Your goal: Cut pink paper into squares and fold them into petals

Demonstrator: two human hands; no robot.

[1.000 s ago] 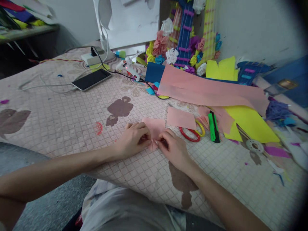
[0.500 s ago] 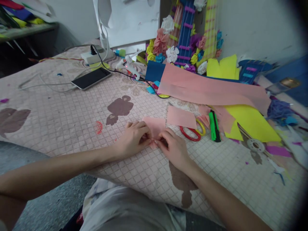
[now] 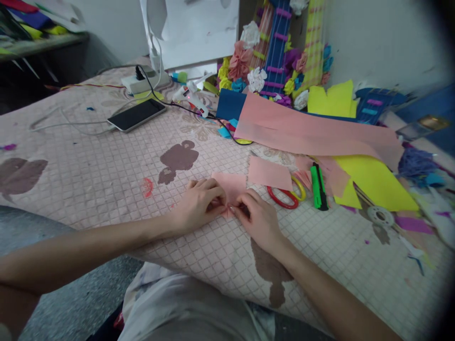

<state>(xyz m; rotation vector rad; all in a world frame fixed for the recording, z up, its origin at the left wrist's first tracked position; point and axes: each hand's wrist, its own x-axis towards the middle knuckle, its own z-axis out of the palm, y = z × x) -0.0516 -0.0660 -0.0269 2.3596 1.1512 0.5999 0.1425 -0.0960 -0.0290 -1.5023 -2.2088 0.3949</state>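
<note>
A small pink paper piece lies in front of me, its near edge gathered into small folds. My left hand pinches that edge from the left. From the right, my right hand pinches the same edge, the fingertips of both hands almost meeting. Part of the folded edge is hidden by my fingers. Beyond my right hand lies another pink paper rectangle, partly covering scissors with red and yellow handles. A green utility knife rests to the right of the scissors.
A large pink sheet and yellow paper spread across the right. At the back are a glue gun with a black cord, a phone, a power strip and paper guitars with paper flowers. The table's near edge curves before my lap.
Both hands keep their pinch on the pink paper with hardly any movement. The whole view has shifted slightly, so things appear a little farther right.
</note>
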